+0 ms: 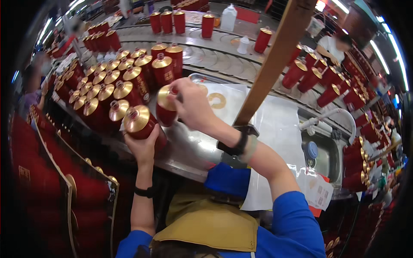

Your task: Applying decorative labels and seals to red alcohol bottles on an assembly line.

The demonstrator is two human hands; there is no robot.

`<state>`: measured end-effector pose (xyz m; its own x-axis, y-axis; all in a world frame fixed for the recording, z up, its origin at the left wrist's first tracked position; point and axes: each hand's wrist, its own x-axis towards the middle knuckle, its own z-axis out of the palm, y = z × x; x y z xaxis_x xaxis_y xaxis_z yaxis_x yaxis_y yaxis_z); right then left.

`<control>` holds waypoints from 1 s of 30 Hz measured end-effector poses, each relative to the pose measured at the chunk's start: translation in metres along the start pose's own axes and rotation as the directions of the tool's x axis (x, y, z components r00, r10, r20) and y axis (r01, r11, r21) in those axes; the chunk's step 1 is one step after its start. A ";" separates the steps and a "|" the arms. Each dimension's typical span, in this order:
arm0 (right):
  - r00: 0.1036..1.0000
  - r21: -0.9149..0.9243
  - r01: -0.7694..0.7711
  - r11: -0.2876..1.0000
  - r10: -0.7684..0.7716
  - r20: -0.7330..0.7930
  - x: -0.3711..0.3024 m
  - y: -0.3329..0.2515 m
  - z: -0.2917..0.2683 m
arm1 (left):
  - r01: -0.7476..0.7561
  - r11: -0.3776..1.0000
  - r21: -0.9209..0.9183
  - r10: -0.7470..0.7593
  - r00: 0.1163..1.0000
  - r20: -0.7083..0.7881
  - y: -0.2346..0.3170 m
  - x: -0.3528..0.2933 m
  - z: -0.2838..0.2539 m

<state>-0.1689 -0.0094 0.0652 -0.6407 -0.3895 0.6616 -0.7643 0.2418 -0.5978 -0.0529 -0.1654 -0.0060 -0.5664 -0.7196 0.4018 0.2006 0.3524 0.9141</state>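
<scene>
My left hand (142,148) is wrapped round a red bottle with a gold shoulder (137,119), which stands tilted at the near edge of the metal worktop (189,148). Just to its right, my right hand (190,102) is closed over the top of a second red bottle (165,112), its fingers at the neck. Those fingers partly hide the neck, so I cannot see whether anything else is in them. Packed together on the left side is a group of similar red bottles (107,92) with gold shoulders and bare necks.
Beyond the worktop a curved conveyor (204,53) carries more red bottles (301,73). A slanting wooden post (275,64) rises at my right. Gold rings (217,101) lie on white sheeting (275,142). Farther right is a sink (333,157) with a tap (331,112). A co-worker (333,47) sits beyond.
</scene>
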 end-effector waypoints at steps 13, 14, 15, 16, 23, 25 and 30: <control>0.956 -0.099 -0.081 0.992 0.105 0.274 -0.082 -0.056 -0.099 | -0.130 0.990 0.051 0.133 0.990 -0.045 -0.049 0.079 0.119; 0.953 -0.100 -0.079 0.992 0.105 0.284 -0.085 -0.058 -0.099 | -0.125 0.989 0.077 0.130 0.990 -0.050 -0.053 0.086 0.123; 0.950 -0.101 -0.077 0.992 0.104 0.295 -0.087 -0.059 -0.098 | -0.120 0.987 0.104 0.126 0.990 -0.056 -0.058 0.093 0.127; 0.955 -0.150 -0.035 0.988 0.077 0.286 -0.090 -0.055 -0.097 | -0.123 0.990 0.072 0.129 0.987 -0.091 -0.059 0.098 0.134; 0.943 -0.358 0.187 0.915 -0.269 -0.196 -0.066 -0.053 -0.170 | -0.052 0.921 0.386 0.086 0.994 -0.072 -0.072 0.101 0.121; 0.881 -0.335 -0.049 0.941 -0.118 -0.459 -0.058 -0.009 -0.206 | -0.132 0.910 0.393 0.169 0.984 -0.059 -0.052 0.071 0.118; 0.985 -0.399 -0.111 0.910 0.155 0.079 -0.067 0.146 -0.196 | 0.402 0.716 -0.570 0.024 0.803 0.596 0.021 -0.002 0.075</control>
<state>-0.2513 0.2266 0.0224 -0.7433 -0.4168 0.5233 -0.6539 0.6179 -0.4367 -0.1075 -0.1124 0.0080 -0.9261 -0.2130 0.3113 0.3719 -0.3781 0.8478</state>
